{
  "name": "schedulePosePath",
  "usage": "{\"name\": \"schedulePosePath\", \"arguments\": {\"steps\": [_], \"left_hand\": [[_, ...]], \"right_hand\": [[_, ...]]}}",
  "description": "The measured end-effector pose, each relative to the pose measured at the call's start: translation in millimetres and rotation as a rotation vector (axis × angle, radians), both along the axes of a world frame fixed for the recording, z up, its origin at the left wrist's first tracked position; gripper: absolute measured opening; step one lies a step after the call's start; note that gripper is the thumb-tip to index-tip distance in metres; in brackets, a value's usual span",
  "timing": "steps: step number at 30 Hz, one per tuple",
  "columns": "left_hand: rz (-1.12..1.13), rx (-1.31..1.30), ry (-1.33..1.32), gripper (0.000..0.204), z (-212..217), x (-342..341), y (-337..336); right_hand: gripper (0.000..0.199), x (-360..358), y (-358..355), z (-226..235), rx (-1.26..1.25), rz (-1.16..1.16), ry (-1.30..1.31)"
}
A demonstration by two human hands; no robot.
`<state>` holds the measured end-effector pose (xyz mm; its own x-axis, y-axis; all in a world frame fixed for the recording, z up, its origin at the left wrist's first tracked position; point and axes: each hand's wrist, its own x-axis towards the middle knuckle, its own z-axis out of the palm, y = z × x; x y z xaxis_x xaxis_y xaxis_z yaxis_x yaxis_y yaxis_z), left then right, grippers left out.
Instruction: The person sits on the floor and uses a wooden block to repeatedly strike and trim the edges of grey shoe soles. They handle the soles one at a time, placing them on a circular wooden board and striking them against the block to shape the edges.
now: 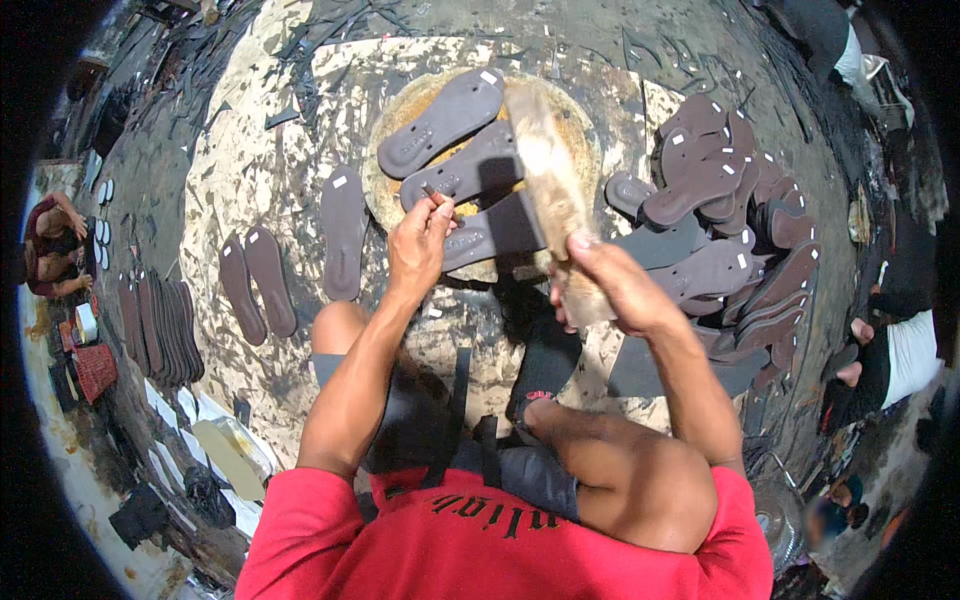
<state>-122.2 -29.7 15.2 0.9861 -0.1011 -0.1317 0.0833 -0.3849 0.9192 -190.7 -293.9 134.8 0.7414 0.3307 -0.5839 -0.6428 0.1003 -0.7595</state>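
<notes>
In front of me, three brown-grey sandal soles lie on a round worn block: a far sole (pixel 440 125), a middle sole (pixel 475 168) and a near sole (pixel 485 235). The bare block (pixel 398 108) shows at its edge. My left hand (pixel 420 240) pinches a short, thin rod-like tool (pixel 432 193), its upper end over the middle sole. Fingers of my right hand (pixel 620 280) wrap round the lower end of a long wooden bat (pixel 545 165). This bat is raised over the block's right side, hiding parts of the soles and casting a shadow on them.
Right of the block is a large heap of soles (pixel 710 190). A single sole (pixel 344 235) lies left of it, then a pair of soles (pixel 258 285) and a row of stacked soles (pixel 160 330). Another person (pixel 55 245) sits at far left. Scraps litter the ground.
</notes>
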Motion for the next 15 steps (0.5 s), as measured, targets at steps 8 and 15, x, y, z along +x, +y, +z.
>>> {"name": "schedulePosePath", "arguments": {"steps": [8, 15], "left_hand": [[-0.150, 0.172, -0.456, 0.016, -9, -7, 2], [-0.159, 0.186, -0.250, 0.025, 13, -1, -10]], "right_hand": [[0.060, 2, 35, 40, -0.434, -0.119, -0.972], [0.081, -55, -3, -112, -0.344, 0.273, 0.035]]}}
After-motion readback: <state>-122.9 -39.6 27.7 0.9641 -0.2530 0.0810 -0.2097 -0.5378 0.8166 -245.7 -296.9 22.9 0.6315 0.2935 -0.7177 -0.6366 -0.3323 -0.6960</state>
